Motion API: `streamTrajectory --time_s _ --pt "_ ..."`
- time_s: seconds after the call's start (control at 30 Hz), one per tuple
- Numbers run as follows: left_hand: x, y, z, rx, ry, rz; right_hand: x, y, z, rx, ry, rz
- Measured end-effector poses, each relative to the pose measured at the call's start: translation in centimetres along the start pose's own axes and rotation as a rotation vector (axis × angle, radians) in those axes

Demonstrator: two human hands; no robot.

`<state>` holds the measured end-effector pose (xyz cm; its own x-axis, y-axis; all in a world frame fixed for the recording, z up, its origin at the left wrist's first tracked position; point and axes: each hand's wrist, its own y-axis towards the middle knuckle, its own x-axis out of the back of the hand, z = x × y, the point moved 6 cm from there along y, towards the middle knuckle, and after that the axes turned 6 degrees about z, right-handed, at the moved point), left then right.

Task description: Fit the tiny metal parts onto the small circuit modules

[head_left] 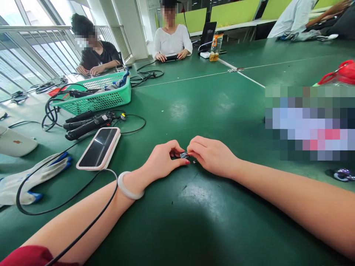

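My left hand (162, 159) pinches a small circuit board (183, 155), dark with pale markings, between thumb and fingers just above the green table. My right hand (212, 155) meets it from the right, its fingers closed at the board's right edge. What those fingers grip is mostly hidden. A small thin piece with a light tip (195, 161) shows under the right hand; whether it is held or lying on the table I cannot tell. To the left of my hands lies a phone (98, 149) in a pale pink case, screen up.
Beyond the phone are black-handled tools (90, 123) and a green basket (95, 94) with cables. A work glove (33, 179) lies at the left, and a black cable crosses my left forearm. A bottle (216, 46) stands far back. Two people (172, 40) sit across the table.
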<state>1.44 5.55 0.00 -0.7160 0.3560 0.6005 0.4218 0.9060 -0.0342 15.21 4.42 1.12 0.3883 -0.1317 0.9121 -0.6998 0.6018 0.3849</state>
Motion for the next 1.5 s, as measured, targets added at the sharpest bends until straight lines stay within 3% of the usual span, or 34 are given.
streamTrajectory --time_s 0.17,0.37,0.57,0.73,0.87,1.07,1.33,1.5 --pt "-0.1 -0.1 -0.5 -0.021 0.017 0.024 0.0 0.0 0.9 0.086 -0.037 0.038" --pt "0.1 -0.1 0.2 -0.002 -0.041 0.001 0.5 -0.7 -0.6 -0.033 0.133 0.042" --pt "0.4 0.3 1.3 0.026 -0.393 0.000 -0.3 -1.5 -2.1 -0.135 0.292 0.249" --pt "0.2 0.1 0.8 -0.001 -0.243 0.013 -0.9 -1.3 -1.7 -0.145 0.269 0.332" --pt "0.0 -0.1 0.4 -0.003 -0.098 0.015 -1.0 -1.1 -1.6 -0.165 0.279 0.312" --pt "-0.1 0.0 0.5 0.016 -0.098 0.026 -1.1 -0.7 -2.7 -0.289 0.370 0.254" --pt "-0.1 0.0 0.6 0.004 -0.074 0.033 -0.7 -1.2 -2.7 -0.201 0.311 0.284" --pt "-0.1 0.0 0.5 0.027 -0.066 0.041 0.2 -1.2 -2.5 -0.299 0.303 0.110"
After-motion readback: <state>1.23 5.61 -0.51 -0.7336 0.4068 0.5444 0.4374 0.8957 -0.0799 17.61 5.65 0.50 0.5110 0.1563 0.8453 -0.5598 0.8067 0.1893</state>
